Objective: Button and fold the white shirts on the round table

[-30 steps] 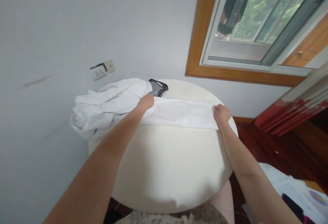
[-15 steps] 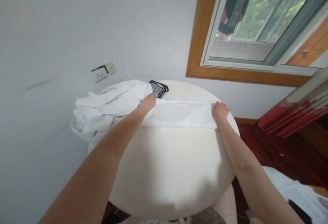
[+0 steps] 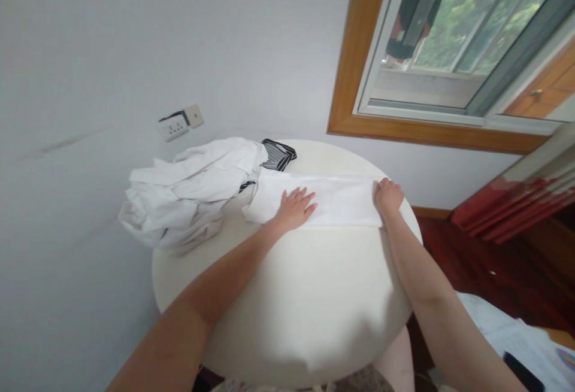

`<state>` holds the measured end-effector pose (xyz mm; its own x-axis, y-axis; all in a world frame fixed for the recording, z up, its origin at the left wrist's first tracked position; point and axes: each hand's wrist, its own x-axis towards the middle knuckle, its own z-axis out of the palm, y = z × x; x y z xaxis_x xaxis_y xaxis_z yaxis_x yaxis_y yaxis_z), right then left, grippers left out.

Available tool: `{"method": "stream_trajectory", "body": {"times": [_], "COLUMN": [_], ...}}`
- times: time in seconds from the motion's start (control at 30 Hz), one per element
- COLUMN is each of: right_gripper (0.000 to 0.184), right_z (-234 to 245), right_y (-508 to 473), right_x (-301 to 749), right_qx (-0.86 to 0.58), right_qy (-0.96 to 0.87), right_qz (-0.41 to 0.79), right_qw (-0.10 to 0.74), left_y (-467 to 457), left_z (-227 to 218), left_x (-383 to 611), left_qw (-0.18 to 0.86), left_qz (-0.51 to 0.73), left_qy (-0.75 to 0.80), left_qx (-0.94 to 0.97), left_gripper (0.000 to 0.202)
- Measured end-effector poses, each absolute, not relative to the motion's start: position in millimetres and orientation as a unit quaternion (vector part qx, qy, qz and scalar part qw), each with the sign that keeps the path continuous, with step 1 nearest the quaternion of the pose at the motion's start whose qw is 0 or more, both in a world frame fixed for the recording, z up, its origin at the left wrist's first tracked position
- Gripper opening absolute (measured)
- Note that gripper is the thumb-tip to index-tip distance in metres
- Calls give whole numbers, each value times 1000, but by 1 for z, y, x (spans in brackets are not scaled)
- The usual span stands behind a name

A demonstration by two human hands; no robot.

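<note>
A long white cloth [image 3: 344, 200], folded into a flat band, lies across the far half of the round white table. My left hand [image 3: 296, 207] rests flat on its left part with fingers spread. At the cloth's right end my right hand [image 3: 389, 194] has its fingers curled over the edge; the fingertips are partly hidden. Left of the band sits a crumpled heap of white fabric [image 3: 193, 182]. A black-and-white striped cloth [image 3: 279, 154] shows between the heap and the band.
The round table [image 3: 314, 296] stands against a white wall with a power socket [image 3: 173, 127]. A wood-framed window [image 3: 426, 125] is at the upper right, a red and cream curtain [image 3: 498, 206] below it. White items with a dark object [image 3: 523, 371] lie at the lower right.
My left hand has come away from the band's far left edge and moved right and nearer, now flat on the cloth. My right hand has stayed at the right end.
</note>
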<state>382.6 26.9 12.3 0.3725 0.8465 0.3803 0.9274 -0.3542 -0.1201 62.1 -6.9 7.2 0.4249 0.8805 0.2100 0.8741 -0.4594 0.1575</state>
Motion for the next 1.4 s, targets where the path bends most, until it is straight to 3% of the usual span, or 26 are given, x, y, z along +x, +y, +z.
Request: {"method": "stream_trajectory", "body": {"times": [0.23,0.47,0.63,0.77,0.97,1.1,1.4], "right_gripper": [37,37,42,44,65,71,74], "right_z": [32,24,37,29,9,14,8], "right_y": [33,33,23,4,-12,-13,-29], "right_x": [387,384,358,295,254,257,247], "right_qx": [-796,-812,-738,-610,-608,-626,-652], "right_qy": [-523,-531,-614,-774,-790,-777,-757], "right_qz": [-188,-137,-138,-45,19,43,28], "right_qw": [238,199,245,161,81,59,36], "left_y": [-6,-10,-8,-7,-3,12,33], "left_z": [3,2,2,1,1,3,-8], "left_x": [59,61,61,62,59,38,-3], "left_qw": [19,8,5,9,15,21,-74], "left_qz": [159,167,172,168,163,149,162], "left_qy": [557,570,574,577,586,619,649], "left_qx": [815,804,801,799,794,771,740], "left_gripper": [58,57,56,56,54,51,55]}}
